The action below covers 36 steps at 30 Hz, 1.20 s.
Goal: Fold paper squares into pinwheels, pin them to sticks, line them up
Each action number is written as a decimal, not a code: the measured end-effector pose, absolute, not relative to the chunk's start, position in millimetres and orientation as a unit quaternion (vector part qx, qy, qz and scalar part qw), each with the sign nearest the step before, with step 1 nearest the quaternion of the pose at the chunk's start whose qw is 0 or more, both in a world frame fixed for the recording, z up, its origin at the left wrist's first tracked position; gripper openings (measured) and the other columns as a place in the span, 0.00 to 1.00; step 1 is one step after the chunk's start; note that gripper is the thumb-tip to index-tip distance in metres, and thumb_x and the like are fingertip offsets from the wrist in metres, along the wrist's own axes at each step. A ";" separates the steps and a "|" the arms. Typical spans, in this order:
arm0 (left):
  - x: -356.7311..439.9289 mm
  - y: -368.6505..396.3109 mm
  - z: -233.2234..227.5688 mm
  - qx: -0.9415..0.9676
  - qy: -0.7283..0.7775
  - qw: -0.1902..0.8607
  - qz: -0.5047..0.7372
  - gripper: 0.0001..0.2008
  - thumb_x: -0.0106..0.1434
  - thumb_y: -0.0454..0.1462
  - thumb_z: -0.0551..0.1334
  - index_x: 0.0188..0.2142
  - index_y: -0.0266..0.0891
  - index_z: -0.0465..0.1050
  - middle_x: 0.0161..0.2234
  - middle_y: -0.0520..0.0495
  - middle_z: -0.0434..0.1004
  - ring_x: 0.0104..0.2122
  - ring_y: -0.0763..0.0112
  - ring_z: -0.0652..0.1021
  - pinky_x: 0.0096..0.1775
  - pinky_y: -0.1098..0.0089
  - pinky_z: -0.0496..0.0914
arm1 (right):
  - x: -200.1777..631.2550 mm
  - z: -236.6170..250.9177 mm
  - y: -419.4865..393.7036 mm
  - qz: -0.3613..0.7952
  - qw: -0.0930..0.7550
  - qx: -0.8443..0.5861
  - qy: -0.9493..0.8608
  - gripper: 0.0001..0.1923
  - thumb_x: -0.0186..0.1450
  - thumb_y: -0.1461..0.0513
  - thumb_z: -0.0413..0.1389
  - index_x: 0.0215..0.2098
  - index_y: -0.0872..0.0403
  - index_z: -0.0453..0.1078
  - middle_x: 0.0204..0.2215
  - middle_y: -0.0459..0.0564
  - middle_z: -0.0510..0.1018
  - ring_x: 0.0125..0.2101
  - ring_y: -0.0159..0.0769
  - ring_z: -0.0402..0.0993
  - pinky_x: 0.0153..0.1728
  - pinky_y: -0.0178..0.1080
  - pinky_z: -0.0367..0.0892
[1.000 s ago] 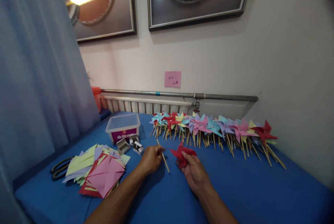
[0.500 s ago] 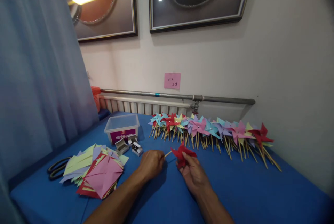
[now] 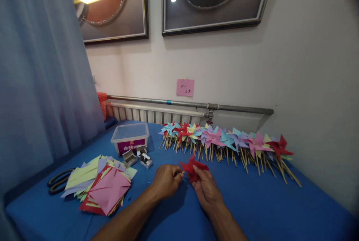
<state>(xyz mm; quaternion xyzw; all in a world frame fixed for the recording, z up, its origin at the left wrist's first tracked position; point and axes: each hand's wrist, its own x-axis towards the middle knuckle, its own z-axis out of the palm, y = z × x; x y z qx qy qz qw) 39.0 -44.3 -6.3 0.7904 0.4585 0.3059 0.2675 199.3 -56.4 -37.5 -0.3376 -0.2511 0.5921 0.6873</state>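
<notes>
Currently right hand (image 3: 206,188) pinches the red pinwheel (image 3: 193,168) above the blue table (image 3: 266,203); left hand (image 3: 165,181) is closed on a thin stick (image 3: 182,173), tip at the paper's back. I'd judge: keep the stick square to the centre, press gently

left hand (image 3: 165,180): bare, no ring, no glove | right hand (image 3: 206,190): bare, no ring, no glove | forearms: both uncovered, no sleeve, watch or band in view, entering from 6 o'clock
</notes>
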 end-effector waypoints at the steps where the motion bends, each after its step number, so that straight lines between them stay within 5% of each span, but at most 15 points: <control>1: 39.2 -44.4 -6.5 0.791 0.458 0.264 0.308 0.13 0.65 0.40 0.57 0.28 0.40 0.78 0.25 0.50 0.76 0.26 0.69 0.71 0.31 0.70 0.54 | 199.1 -37.1 -56.6 0.594 0.685 -0.336 -0.254 0.15 0.46 0.57 0.76 0.25 0.54 0.77 0.24 0.46 0.82 0.27 0.34 0.76 0.34 0.38 0.72; 22: 39.2 -37.1 -13.9 0.738 0.524 0.234 0.354 0.11 0.62 0.39 0.61 0.24 0.40 0.76 0.27 0.48 0.75 0.30 0.67 0.72 0.34 0.69 0.55 | 200.0 -35.6 -54.9 0.572 0.712 -0.339 -0.225 0.15 0.44 0.58 0.76 0.27 0.52 0.79 0.27 0.45 0.83 0.29 0.34 0.77 0.33 0.38 0.73; 36: 48.9 -46.4 -10.6 0.721 0.514 0.298 0.356 0.11 0.60 0.38 0.59 0.23 0.38 0.72 0.19 0.55 0.66 0.22 0.75 0.66 0.28 0.71 0.53 | 187.2 -36.9 -57.1 0.576 0.703 -0.314 -0.274 0.16 0.47 0.59 0.75 0.32 0.53 0.81 0.31 0.49 0.85 0.34 0.40 0.81 0.39 0.41 0.74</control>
